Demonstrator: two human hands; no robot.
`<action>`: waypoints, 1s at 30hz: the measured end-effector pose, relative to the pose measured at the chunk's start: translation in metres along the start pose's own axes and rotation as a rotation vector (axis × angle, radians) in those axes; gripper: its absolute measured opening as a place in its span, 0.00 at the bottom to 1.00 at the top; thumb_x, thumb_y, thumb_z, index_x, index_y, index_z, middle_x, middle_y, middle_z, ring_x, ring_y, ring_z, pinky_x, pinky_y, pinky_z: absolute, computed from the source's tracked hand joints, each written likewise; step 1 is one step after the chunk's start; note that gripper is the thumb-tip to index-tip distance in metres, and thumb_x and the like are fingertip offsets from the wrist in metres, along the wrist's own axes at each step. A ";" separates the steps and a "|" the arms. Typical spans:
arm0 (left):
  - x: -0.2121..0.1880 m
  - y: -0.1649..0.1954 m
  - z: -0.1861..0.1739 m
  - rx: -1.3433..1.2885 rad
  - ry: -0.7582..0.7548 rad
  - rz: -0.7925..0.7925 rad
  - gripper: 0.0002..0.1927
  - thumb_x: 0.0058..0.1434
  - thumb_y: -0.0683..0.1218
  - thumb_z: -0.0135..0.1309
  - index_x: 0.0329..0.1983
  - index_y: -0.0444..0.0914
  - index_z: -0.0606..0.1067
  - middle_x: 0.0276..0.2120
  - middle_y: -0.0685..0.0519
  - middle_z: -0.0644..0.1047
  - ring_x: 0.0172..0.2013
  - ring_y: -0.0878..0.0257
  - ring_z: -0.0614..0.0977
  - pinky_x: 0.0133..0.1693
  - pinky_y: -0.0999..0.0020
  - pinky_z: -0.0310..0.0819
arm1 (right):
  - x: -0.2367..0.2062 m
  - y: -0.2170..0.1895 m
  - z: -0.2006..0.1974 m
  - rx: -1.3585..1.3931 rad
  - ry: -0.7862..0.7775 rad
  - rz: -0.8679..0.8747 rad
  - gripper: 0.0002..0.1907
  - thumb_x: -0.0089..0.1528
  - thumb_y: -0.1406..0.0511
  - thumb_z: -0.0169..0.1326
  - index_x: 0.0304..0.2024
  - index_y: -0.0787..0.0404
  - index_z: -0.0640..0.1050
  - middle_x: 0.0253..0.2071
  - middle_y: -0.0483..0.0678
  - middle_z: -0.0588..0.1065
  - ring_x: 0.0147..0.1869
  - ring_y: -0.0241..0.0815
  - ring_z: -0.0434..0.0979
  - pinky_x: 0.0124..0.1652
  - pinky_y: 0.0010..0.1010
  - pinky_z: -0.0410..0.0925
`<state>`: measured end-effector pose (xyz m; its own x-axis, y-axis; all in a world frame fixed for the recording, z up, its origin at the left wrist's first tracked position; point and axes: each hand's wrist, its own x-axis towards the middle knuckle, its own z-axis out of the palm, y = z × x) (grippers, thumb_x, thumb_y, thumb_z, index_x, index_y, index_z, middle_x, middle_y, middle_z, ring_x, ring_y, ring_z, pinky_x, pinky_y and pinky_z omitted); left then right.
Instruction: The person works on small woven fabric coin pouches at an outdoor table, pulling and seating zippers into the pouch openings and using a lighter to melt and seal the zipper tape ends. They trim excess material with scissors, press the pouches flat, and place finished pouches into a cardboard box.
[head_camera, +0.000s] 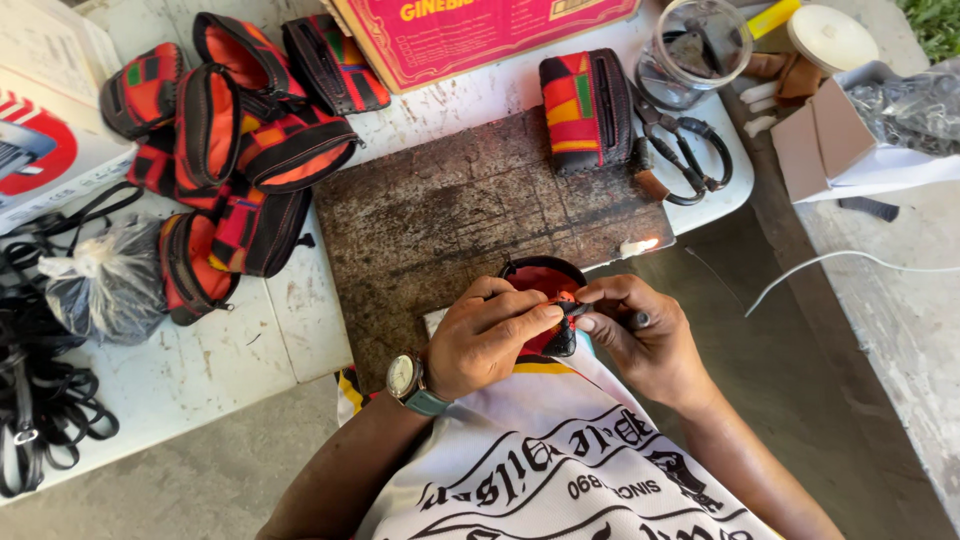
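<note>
**Small pouch pinched between both my hands**

My left hand (490, 335) and right hand (640, 335) meet at the near edge of the dark work board (470, 200), all fingers closed on 1 small red-lined pouch (545, 285). It looks light and soft, likely to fold under pressure, so I judge the stitched black rim the firmest place to pinch. My right fingers also grip a thin dark tool (632, 320). Finished pouches (225, 150) lie far left, scissors (685, 150) far right.

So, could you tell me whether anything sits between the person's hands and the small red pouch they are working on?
Nothing visible does: the left hand and right hand both already grip the red pouch directly, at the near edge of the dark board.
</note>
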<state>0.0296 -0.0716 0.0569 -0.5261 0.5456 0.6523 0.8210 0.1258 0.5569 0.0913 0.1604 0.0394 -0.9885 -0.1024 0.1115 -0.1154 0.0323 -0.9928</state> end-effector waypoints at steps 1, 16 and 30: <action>-0.001 0.001 -0.001 0.004 0.005 -0.005 0.20 0.62 0.34 0.61 0.57 0.37 0.75 0.47 0.48 0.80 0.42 0.54 0.79 0.46 0.62 0.76 | 0.003 0.001 0.000 -0.013 -0.032 0.019 0.12 0.66 0.70 0.58 0.51 0.64 0.75 0.45 0.45 0.78 0.46 0.28 0.76 0.45 0.22 0.72; 0.011 0.018 -0.035 -0.390 -0.163 -0.767 0.08 0.66 0.46 0.60 0.41 0.35 0.83 0.28 0.52 0.81 0.28 0.69 0.79 0.32 0.74 0.71 | -0.002 0.004 0.022 -0.216 -0.004 -0.090 0.10 0.63 0.70 0.61 0.43 0.62 0.73 0.34 0.44 0.78 0.35 0.28 0.76 0.34 0.21 0.70; 0.015 0.005 -0.011 -0.380 -0.193 -0.816 0.13 0.62 0.50 0.62 0.42 0.35 0.83 0.33 0.52 0.85 0.33 0.68 0.84 0.37 0.72 0.77 | -0.007 0.015 0.017 -0.231 0.072 -0.091 0.10 0.63 0.71 0.62 0.42 0.62 0.73 0.32 0.45 0.77 0.33 0.30 0.74 0.34 0.22 0.69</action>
<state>0.0232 -0.0715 0.0749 -0.8362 0.5401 -0.0954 0.0654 0.2709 0.9604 0.0980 0.1449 0.0230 -0.9766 -0.0446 0.2105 -0.2149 0.2530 -0.9433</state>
